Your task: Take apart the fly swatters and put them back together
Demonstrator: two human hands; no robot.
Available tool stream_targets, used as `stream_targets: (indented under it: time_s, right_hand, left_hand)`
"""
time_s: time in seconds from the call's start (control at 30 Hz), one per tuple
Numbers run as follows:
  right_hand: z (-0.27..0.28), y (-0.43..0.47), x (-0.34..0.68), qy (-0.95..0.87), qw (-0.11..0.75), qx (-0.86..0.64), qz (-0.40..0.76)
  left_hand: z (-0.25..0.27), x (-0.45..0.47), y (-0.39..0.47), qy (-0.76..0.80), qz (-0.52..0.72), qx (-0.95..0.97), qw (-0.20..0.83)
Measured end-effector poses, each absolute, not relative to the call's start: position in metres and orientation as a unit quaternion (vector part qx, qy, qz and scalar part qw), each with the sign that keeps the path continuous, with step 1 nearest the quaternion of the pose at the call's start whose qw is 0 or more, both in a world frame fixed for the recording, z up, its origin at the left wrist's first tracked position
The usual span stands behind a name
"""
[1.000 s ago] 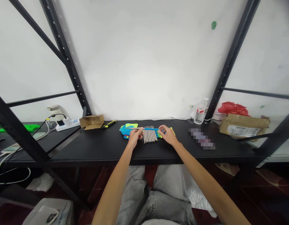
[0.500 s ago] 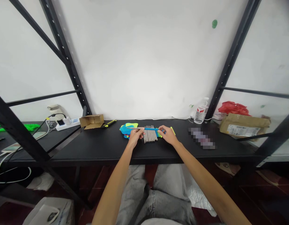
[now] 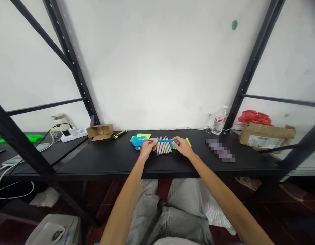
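Observation:
A thin metal rod with a blue sleeve point(image 3: 164, 140) is held level between my two hands, above the shelf top. My left hand point(image 3: 148, 146) pinches its bare metal part, which sticks out to the left. At the right end of the blue part, my right hand point(image 3: 182, 145) has its fingers closed round it. Under the held rod lies a row of several grey metal rods point(image 3: 164, 148), side by side. Blue and yellow-green flat pieces point(image 3: 139, 140) are heaped beyond my left hand. Yellow-green sticks point(image 3: 188, 142) show partly behind my right hand.
On the black shelf top point(image 3: 96, 160) are an open cardboard box point(image 3: 99, 132), a yellow and black utility knife point(image 3: 119, 134) and a water bottle point(image 3: 219, 120). A taped carton point(image 3: 266, 136) stands at right, a power strip point(image 3: 74, 134) at left. Black uprights flank both sides.
Nearly everything is the same. Both hands keep hold of the rod in almost the same place, and the view has shifted very slightly.

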State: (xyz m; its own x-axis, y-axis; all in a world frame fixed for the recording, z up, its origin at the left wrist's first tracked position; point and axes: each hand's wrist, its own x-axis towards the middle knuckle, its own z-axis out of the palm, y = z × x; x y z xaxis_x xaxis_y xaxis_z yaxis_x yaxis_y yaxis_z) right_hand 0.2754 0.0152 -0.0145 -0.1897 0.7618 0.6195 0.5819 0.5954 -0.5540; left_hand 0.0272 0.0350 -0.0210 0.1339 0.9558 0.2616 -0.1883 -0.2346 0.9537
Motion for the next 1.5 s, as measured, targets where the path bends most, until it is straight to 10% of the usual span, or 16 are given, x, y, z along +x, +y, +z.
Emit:
stream_targets:
  time_s: [1.5]
  right_hand:
    - [-0.0099,0.0118,0.2780,-0.740,0.500,-0.442,0.084]
  left_hand:
    - [-0.0142,0.0291,0.0288,0.344,0.589,0.534,0.499]
